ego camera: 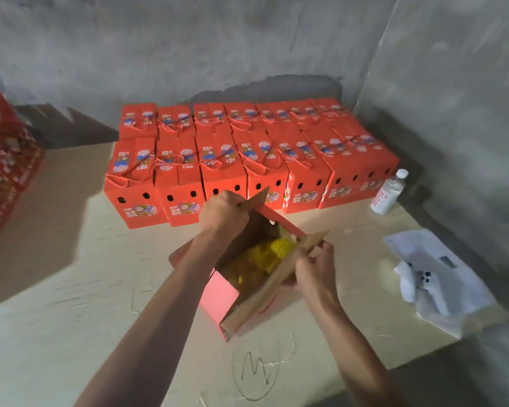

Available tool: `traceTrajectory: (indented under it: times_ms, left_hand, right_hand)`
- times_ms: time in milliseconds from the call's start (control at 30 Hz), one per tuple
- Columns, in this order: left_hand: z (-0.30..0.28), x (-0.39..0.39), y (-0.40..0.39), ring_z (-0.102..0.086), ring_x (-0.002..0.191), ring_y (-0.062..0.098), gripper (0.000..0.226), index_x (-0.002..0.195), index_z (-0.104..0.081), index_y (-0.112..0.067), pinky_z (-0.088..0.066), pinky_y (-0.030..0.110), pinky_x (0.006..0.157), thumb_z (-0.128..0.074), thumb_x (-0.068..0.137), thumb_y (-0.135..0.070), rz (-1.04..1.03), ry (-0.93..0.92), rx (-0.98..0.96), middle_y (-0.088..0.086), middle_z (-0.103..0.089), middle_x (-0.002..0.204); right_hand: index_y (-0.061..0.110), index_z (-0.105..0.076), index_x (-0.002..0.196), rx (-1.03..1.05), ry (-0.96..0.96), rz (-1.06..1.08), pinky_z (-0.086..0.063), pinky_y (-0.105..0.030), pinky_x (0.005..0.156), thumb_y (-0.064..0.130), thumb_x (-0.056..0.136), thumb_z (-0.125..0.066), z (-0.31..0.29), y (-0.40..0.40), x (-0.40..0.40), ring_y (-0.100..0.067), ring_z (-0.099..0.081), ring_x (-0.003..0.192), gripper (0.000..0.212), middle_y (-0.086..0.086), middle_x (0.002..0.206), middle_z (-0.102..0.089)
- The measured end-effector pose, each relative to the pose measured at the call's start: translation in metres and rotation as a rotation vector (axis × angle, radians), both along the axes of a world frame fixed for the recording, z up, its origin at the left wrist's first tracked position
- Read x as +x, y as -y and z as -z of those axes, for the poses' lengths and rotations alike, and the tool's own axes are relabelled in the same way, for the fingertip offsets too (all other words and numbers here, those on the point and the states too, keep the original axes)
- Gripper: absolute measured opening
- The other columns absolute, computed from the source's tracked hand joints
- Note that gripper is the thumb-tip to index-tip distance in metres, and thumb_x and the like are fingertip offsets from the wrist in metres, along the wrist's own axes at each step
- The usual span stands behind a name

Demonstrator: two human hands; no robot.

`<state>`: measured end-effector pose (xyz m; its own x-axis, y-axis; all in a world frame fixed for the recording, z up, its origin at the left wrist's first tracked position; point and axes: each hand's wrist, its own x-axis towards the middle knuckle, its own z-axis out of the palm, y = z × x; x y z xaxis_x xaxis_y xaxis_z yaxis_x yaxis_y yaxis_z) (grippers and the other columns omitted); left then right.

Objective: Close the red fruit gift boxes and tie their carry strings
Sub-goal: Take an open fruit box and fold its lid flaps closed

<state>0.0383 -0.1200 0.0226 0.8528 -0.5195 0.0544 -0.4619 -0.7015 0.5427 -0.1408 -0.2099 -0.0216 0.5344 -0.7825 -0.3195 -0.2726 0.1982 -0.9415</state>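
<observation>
Gripping opposite flaps of the open red box (218, 298), the left hand (225, 212) holds the far flap, the right hand (313, 267) the near one, fruit showing between.

The open box (221, 298) is cardboard, red printed outside, plain brown matt inside. The floor sheet (71, 289) is pale cardboard. The walls (188, 48) are rough grey concrete. The bottle (387, 195) is clear plastic.

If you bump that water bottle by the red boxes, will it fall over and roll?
Probably yes. The water bottle stands upright, tall and narrow, so a knock near its cap would likely tip it. Its round body would then tend to roll on the flat cardboard sheet. It looks like thin clear plastic, so likely light; how full it is cannot be told.
</observation>
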Motion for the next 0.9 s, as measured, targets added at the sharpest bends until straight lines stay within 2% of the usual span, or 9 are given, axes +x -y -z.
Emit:
traceTrajectory:
  times_ms: [167, 233, 333, 433, 500, 600, 700, 800, 900]
  left_hand:
    - [0.017, 0.009, 0.052, -0.068, 0.083, 0.030, 0.018, 0.096, -0.079, -0.028, -0.056, 0.035, 0.073, -0.069, 0.091, -0.042, 0.123, -0.017, 0.022, 0.003, -0.072, 0.085]
    - [0.021, 0.009, 0.070, -0.068, 0.082, 0.028, 0.017, 0.096, -0.079, -0.028, -0.057, 0.035, 0.073, -0.069, 0.092, -0.041, 0.144, -0.021, 0.033, 0.001, -0.072, 0.083]
    - [0.029, 0.010, 0.088, -0.069, 0.088, 0.029, 0.016, 0.100, -0.080, -0.030, -0.058, 0.036, 0.079, -0.069, 0.089, -0.034, 0.139, -0.030, 0.020, 0.002, -0.075, 0.089]
    - [0.042, 0.003, 0.096, -0.070, 0.094, 0.031, 0.025, 0.104, -0.080, -0.029, -0.053, 0.036, 0.091, -0.063, 0.085, -0.026, 0.118, -0.018, -0.040, 0.003, -0.078, 0.098]
    - [0.048, -0.004, 0.101, -0.069, 0.093, 0.032, 0.037, 0.106, -0.079, -0.027, -0.040, 0.034, 0.099, -0.051, 0.082, -0.022, 0.101, 0.035, -0.058, 0.007, -0.078, 0.097]
    - [0.052, -0.006, 0.100, -0.069, 0.095, 0.031, 0.048, 0.109, -0.078, -0.022, -0.034, 0.035, 0.104, -0.040, 0.080, -0.021, 0.093, 0.127, -0.036, 0.006, -0.078, 0.099]
    - [0.061, -0.009, 0.096, -0.063, 0.119, 0.032, 0.045, 0.121, -0.073, -0.011, -0.034, 0.047, 0.114, -0.050, 0.083, -0.011, 0.098, 0.258, -0.047, 0.010, -0.073, 0.122]
    - [0.072, -0.022, 0.088, -0.036, 0.149, 0.031, 0.060, 0.147, -0.049, -0.006, -0.021, 0.053, 0.124, -0.058, 0.088, -0.009, -0.069, 0.376, -0.071, 0.013, -0.049, 0.153]
    - [0.083, -0.041, 0.073, -0.023, 0.155, 0.030, 0.066, 0.151, -0.038, -0.001, -0.023, 0.049, 0.125, -0.059, 0.089, -0.006, -0.298, 0.399, -0.224, 0.014, -0.035, 0.162]
  right_hand:
    - [0.038, -0.028, 0.120, 0.215, 0.053, 0.015, -0.062, -0.050, 0.062, 0.014, 0.102, -0.053, 0.016, 0.031, 0.005, -0.049, -0.073, 0.073, 0.039, -0.031, 0.105, -0.063]
    - [0.024, -0.034, 0.121, 0.219, 0.044, -0.020, -0.063, -0.047, 0.063, 0.018, 0.101, -0.057, 0.020, 0.047, 0.002, -0.047, -0.074, 0.073, 0.032, -0.035, 0.098, -0.066]
    - [0.008, -0.048, 0.117, 0.206, -0.051, -0.090, -0.063, -0.041, 0.061, 0.029, 0.098, -0.062, 0.019, 0.080, -0.001, -0.038, -0.077, 0.075, 0.032, -0.026, 0.087, -0.075]
    - [0.024, -0.057, 0.102, 0.167, -0.240, -0.257, -0.065, -0.043, 0.068, 0.050, 0.097, -0.060, 0.015, 0.104, 0.004, -0.028, -0.077, 0.070, 0.026, -0.012, 0.079, -0.078]
    - [0.023, -0.059, 0.100, 0.115, -0.323, -0.335, -0.063, -0.045, 0.076, 0.058, 0.094, -0.060, 0.012, 0.116, 0.007, -0.024, -0.072, 0.063, 0.036, -0.011, 0.076, -0.078]
    - [0.023, -0.065, 0.104, 0.052, -0.404, -0.498, -0.063, -0.040, 0.069, 0.064, 0.092, -0.059, 0.008, 0.132, 0.006, -0.017, -0.064, 0.052, 0.043, -0.010, 0.073, -0.077]
    - [0.024, -0.066, 0.104, -0.007, -0.464, -0.668, -0.055, -0.029, 0.054, 0.069, 0.089, -0.058, 0.002, 0.151, 0.005, -0.014, -0.060, 0.049, 0.048, -0.006, 0.072, -0.076]
    - [0.020, -0.067, 0.102, -0.198, -0.599, -0.828, -0.044, -0.028, 0.057, 0.079, 0.084, -0.054, 0.000, 0.168, 0.008, -0.014, -0.061, 0.060, 0.063, -0.001, 0.078, -0.076]
    - [0.019, -0.058, 0.118, -0.424, -0.678, -0.791, -0.043, -0.033, 0.078, 0.084, 0.078, -0.058, -0.001, 0.172, 0.014, -0.022, -0.063, 0.103, 0.077, 0.006, 0.109, -0.062]
